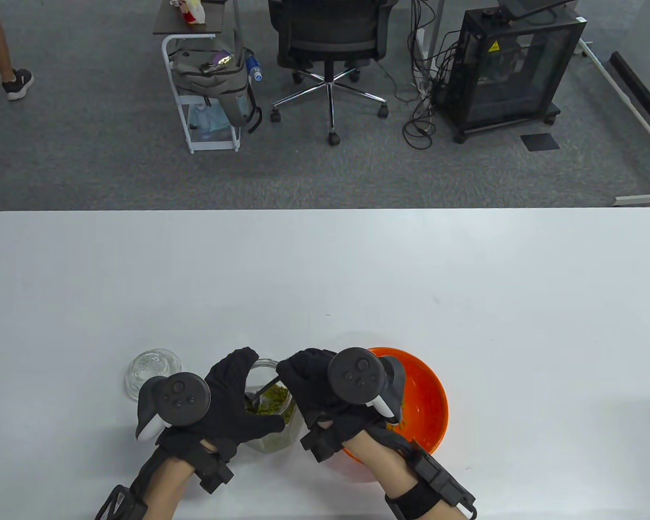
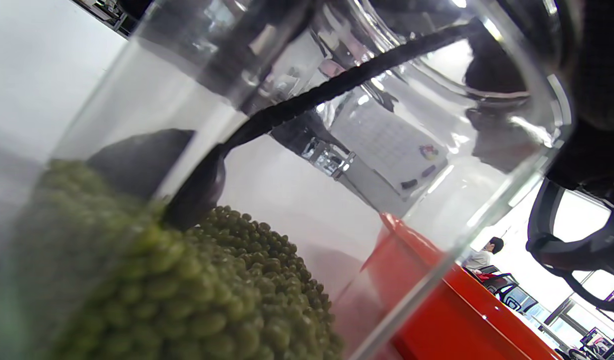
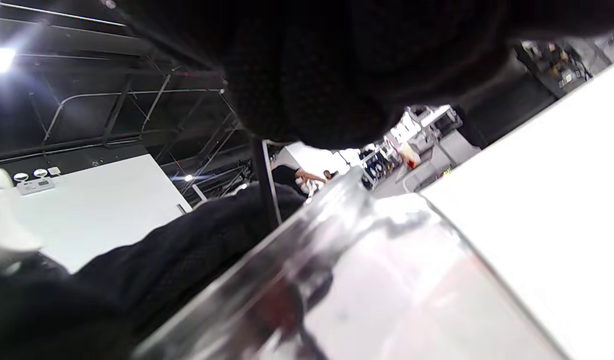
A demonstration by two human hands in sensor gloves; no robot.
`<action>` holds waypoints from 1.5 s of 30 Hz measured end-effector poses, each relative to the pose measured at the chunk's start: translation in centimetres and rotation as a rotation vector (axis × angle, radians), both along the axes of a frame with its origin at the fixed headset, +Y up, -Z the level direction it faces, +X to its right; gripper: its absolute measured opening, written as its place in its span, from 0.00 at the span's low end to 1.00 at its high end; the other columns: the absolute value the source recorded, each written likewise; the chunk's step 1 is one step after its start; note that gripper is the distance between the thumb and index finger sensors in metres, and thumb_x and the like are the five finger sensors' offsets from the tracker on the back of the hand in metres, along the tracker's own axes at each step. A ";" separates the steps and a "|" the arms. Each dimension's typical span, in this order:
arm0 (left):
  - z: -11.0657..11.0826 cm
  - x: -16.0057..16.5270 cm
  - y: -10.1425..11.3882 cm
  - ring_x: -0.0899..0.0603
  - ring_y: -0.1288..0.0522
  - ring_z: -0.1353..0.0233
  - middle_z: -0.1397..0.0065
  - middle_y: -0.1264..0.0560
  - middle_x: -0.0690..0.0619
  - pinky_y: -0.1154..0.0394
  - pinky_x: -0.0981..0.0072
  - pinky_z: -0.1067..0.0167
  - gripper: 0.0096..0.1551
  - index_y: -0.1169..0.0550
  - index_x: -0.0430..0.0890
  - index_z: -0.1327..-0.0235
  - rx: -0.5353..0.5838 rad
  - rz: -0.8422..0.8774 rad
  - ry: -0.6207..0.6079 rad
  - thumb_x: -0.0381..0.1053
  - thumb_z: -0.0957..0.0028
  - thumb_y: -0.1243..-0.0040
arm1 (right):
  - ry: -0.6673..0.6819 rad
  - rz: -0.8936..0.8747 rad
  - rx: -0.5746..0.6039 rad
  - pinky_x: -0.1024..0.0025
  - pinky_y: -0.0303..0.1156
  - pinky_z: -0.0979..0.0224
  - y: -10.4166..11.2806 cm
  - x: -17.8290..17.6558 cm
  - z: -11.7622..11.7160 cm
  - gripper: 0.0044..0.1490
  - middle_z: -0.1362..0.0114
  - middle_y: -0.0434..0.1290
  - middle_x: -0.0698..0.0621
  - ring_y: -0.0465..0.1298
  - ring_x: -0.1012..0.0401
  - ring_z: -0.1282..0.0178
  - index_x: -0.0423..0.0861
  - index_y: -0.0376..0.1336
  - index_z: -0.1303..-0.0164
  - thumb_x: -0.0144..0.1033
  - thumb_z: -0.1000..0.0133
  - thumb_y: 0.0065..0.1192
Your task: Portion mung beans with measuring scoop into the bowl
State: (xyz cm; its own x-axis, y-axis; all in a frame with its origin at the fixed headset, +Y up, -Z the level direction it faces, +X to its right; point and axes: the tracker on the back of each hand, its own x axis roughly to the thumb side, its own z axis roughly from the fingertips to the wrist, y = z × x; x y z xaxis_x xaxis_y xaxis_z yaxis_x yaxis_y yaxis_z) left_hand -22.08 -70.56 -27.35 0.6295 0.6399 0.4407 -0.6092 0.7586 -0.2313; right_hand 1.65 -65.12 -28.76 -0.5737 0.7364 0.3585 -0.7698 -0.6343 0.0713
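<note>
Item: clear glass jar (image 1: 271, 411) of green mung beans (image 2: 197, 295), steadied by our left hand (image 1: 222, 406) wrapped around it. Our right hand (image 1: 325, 395) pinches the dark measuring scoop (image 2: 202, 185), dipped among beans. Orange bowl (image 1: 428, 395) just beside, ready for receiving.

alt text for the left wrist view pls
Close-up through a tilted clear glass jar: a dark measuring scoop digs into a mound of green mung beans. An orange bowl sits just beyond the jar.
</note>
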 end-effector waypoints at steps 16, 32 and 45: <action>0.0 0.0 0.0 0.20 0.42 0.21 0.18 0.49 0.29 0.40 0.26 0.28 0.80 0.51 0.33 0.21 0.000 0.001 0.001 0.86 0.58 0.29 | -0.114 -0.223 -0.320 0.59 0.79 0.62 -1.6 3.9 -1.0 0.27 0.60 0.85 0.41 0.82 0.53 0.69 0.36 0.79 0.60 0.47 0.45 0.63; 0.0 0.0 0.0 0.20 0.42 0.21 0.18 0.49 0.29 0.40 0.26 0.28 0.80 0.51 0.33 0.21 0.000 0.000 0.000 0.86 0.58 0.29 | -0.182 -0.308 -0.383 0.60 0.79 0.63 -2.1 6.5 -0.9 0.27 0.61 0.85 0.42 0.82 0.53 0.70 0.36 0.78 0.60 0.47 0.45 0.62; 0.0 0.0 0.0 0.20 0.42 0.21 0.18 0.49 0.29 0.40 0.26 0.28 0.80 0.51 0.33 0.21 -0.001 0.001 0.000 0.86 0.59 0.29 | -0.203 -0.392 -0.412 0.60 0.79 0.63 -2.4 8.2 -1.1 0.27 0.61 0.85 0.42 0.82 0.54 0.70 0.36 0.78 0.60 0.47 0.45 0.62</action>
State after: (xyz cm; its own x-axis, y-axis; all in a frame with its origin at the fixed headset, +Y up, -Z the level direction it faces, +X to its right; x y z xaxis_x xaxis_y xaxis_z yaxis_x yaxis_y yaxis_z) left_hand -22.08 -70.53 -27.34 0.6292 0.6407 0.4400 -0.6098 0.7579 -0.2317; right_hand 9.89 -67.53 -29.88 -0.2581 0.9620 -0.0895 -0.9647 -0.2516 0.0777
